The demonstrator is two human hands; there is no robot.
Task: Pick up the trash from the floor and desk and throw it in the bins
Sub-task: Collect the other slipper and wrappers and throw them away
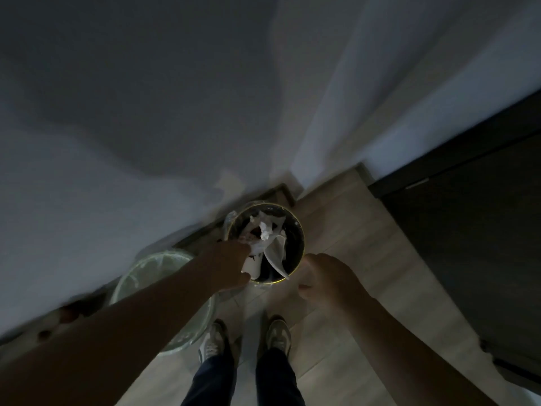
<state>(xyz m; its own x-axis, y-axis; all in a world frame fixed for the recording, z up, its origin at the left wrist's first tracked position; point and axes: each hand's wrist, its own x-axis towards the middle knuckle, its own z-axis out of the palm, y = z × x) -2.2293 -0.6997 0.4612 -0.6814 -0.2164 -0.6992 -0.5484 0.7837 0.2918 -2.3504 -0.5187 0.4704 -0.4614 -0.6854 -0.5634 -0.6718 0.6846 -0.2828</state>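
A small round dark bin [298, 244] with a yellow rim stands on the floor by the wall, filled with crumpled white paper and wrappers [265, 227]. My left hand [231, 265] reaches over the bin's left edge and grips white trash [252, 266] at the rim. My right hand [325, 276] hovers just right of the bin with fingers loosely curled; nothing shows in it. The picture is dim and blurred.
A larger bin [137, 273] lined with a clear bag stands left of the small one, partly under my left arm. A dark cabinet [468, 230] rises at the right. Light wood floor [351, 224] runs beneath my two shoes [244, 338]. White wall fills the top.
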